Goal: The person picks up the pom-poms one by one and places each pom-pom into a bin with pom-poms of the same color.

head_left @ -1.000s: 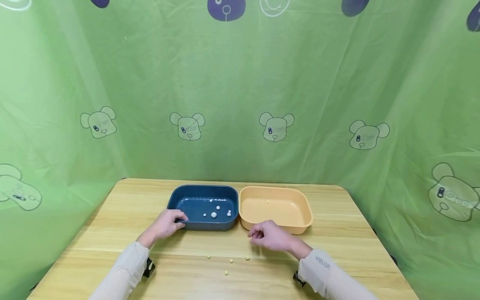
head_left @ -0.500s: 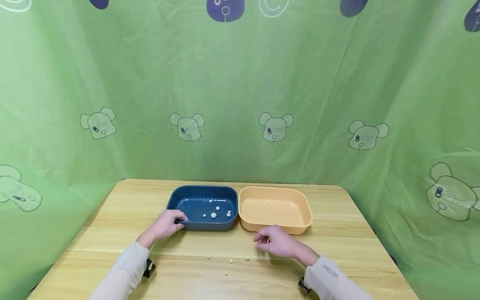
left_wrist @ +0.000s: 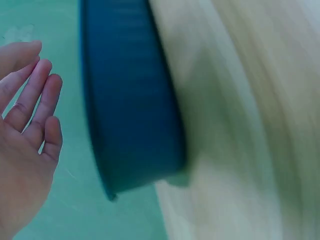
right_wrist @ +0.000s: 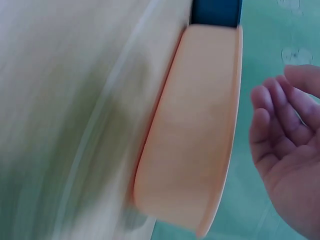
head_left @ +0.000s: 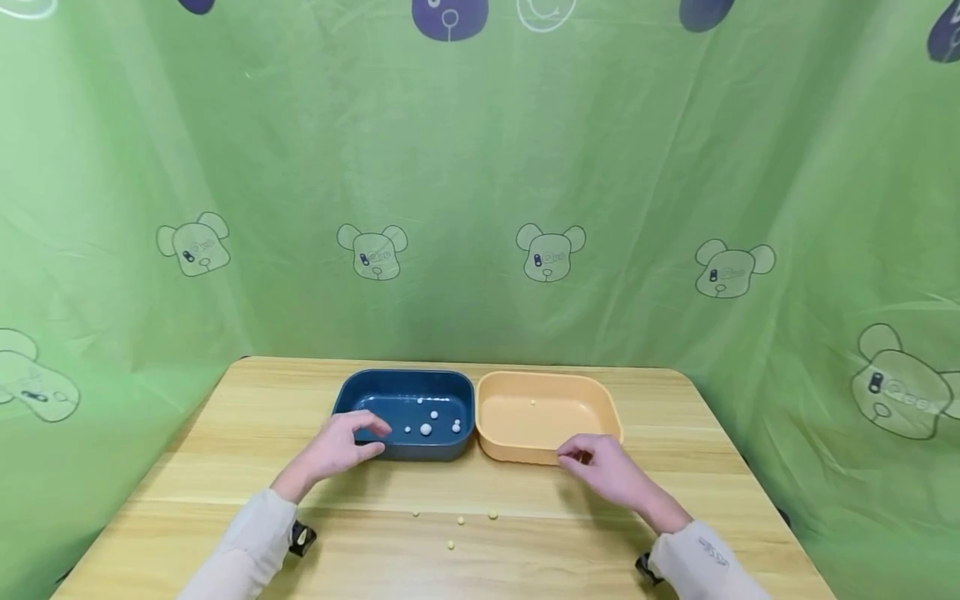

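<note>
My left hand hovers at the front left corner of a dark blue rectangular bin, thumb and fingers parted. In the left wrist view its fingers are relaxed beside the bin's rim, with nothing in them. Several white balls of mixed sizes lie on the blue bin's floor. My right hand is at the front right rim of an orange bin, which holds one tiny pale ball. The right wrist view shows its fingers loosely bent, no object visible in them.
Several small yellow balls lie on the wooden table in front of the bins. The two bins stand side by side near the back edge. A green curtain with bear drawings surrounds the table.
My left hand has let go of the blue bin's rim and spread its thumb and fingers. My right hand has moved right along the orange bin's front side. Bins and balls stay put.
</note>
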`<action>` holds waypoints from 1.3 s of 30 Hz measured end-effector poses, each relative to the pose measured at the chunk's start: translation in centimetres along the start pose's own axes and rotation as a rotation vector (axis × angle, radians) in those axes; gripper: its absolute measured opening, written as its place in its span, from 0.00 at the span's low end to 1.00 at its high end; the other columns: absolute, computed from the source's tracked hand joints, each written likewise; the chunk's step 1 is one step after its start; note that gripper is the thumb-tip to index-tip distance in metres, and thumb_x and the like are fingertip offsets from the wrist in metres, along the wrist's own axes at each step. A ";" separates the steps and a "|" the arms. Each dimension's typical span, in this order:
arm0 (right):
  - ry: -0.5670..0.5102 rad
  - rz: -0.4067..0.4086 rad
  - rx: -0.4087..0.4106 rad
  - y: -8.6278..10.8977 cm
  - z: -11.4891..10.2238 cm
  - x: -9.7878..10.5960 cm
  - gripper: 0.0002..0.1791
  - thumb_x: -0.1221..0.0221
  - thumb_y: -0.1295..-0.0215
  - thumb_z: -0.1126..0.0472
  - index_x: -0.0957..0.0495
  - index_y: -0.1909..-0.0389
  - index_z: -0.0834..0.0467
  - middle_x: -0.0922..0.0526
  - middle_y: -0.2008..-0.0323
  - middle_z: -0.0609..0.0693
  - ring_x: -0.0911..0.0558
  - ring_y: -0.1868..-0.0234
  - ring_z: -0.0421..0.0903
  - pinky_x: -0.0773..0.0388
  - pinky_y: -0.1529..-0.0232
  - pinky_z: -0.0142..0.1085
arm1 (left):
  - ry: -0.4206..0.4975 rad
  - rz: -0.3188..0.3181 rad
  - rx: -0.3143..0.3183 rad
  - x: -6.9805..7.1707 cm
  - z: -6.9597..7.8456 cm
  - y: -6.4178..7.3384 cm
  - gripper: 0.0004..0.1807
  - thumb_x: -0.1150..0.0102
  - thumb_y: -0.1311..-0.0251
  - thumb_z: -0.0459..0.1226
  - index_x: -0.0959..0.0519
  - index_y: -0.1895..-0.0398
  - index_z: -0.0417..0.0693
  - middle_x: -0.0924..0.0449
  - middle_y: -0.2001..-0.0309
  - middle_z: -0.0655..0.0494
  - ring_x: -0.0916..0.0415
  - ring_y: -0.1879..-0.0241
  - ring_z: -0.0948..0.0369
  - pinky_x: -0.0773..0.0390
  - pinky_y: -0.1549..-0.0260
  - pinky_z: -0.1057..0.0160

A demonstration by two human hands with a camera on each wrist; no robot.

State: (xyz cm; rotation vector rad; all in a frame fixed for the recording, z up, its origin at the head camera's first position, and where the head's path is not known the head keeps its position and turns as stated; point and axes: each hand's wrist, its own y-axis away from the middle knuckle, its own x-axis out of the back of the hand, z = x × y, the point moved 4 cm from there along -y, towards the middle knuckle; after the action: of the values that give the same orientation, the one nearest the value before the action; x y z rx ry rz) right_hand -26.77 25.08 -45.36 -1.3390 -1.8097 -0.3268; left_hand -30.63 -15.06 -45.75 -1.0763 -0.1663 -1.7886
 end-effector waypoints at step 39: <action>0.089 -0.002 -0.062 -0.4 6.0 2.3 0.08 0.39 0.42 0.69 0.16 0.65 0.55 0.16 0.66 0.44 0.19 0.62 0.43 0.21 0.61 0.36 | -0.168 -0.449 -0.085 -8.6 3.6 1.0 0.09 0.31 0.56 0.30 0.18 0.71 0.49 0.25 0.72 0.66 0.30 0.71 0.73 0.27 0.68 0.74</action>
State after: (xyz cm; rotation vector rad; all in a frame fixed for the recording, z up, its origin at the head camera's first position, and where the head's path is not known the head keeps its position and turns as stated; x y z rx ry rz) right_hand -30.12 30.19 -47.21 -1.3445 -1.7396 -0.4405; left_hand -26.76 -7.75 -50.21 -1.3274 -0.4686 -2.1138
